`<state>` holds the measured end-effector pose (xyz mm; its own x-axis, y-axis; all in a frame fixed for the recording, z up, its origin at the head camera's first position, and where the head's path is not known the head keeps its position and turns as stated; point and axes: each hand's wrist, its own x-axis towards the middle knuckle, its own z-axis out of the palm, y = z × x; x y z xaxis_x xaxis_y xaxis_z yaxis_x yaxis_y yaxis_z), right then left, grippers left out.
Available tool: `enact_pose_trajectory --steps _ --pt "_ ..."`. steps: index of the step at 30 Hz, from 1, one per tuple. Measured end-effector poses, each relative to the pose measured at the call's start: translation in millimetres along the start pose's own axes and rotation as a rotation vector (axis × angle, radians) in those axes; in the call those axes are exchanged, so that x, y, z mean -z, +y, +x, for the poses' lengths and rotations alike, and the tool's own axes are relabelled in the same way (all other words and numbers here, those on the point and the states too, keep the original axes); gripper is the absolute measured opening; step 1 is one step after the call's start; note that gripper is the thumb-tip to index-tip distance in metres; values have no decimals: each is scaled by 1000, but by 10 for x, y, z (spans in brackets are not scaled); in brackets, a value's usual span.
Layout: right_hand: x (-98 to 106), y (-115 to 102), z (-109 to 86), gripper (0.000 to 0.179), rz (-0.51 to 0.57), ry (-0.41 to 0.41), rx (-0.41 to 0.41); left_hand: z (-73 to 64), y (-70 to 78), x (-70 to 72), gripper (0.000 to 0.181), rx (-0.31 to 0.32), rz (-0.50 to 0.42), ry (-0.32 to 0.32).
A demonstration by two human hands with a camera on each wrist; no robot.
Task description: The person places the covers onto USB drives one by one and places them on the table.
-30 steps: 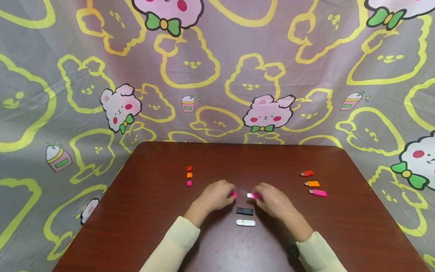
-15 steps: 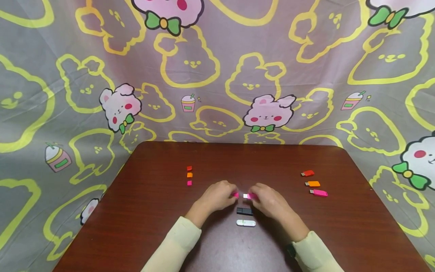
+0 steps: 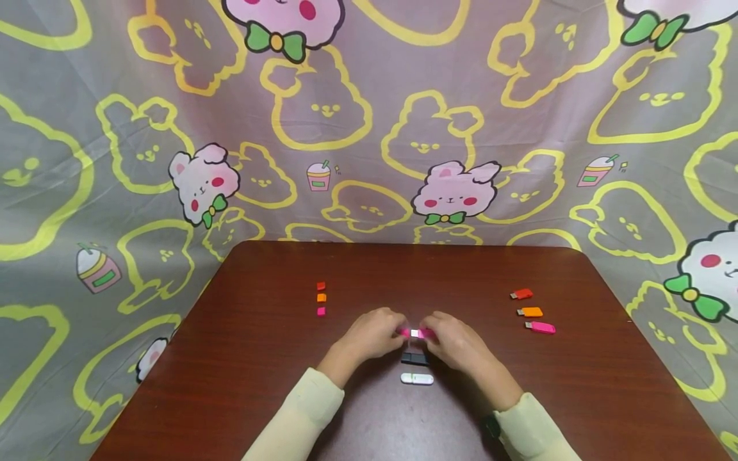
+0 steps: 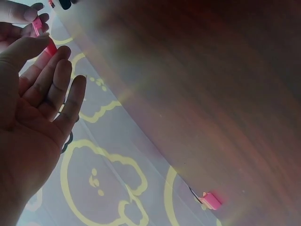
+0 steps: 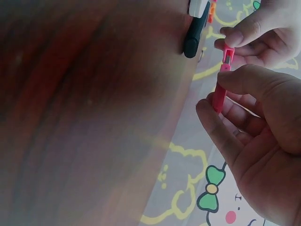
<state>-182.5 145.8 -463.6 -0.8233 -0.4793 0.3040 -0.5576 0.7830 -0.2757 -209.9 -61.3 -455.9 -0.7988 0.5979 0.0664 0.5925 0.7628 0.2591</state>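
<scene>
- Pink USB stick: between both hands, over the table; bright body, bare metal connector facing the pink cap — whether the tip is inside cannot be told.
- Right hand: pinches the body.
- Left hand: pinches the cap.
- Black stick, white stick: near the hands, side by side.

Room beyond fingers, black stick nearside
</scene>
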Motion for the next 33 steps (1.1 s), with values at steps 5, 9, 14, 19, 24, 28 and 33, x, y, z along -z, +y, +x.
enact_pose_trajectory --steps 5,9,14,19,24,28,33 --pt "-11 0 -2 19 -1 9 11 -4 22 5 13 -6 -12 8" --pt "-16 -3 -1 19 -6 12 17 -13 27 15 16 -6 -23 11" --pt "-12 -13 3 18 -12 12 7 -18 31 20 15 -6 -32 11" --pt "-7 -42 15 18 -1 -7 -25 -2 33 0 16 -29 -32 25" --pt "-14 -54 27 18 -11 -14 -22 24 46 -21 16 -38 -38 29" --pt "-18 -52 29 18 -17 -11 -20 30 60 -23 16 -34 -49 28" --pt "-28 -46 36 18 -23 4 -9 38 71 -32 15 -41 -42 36"
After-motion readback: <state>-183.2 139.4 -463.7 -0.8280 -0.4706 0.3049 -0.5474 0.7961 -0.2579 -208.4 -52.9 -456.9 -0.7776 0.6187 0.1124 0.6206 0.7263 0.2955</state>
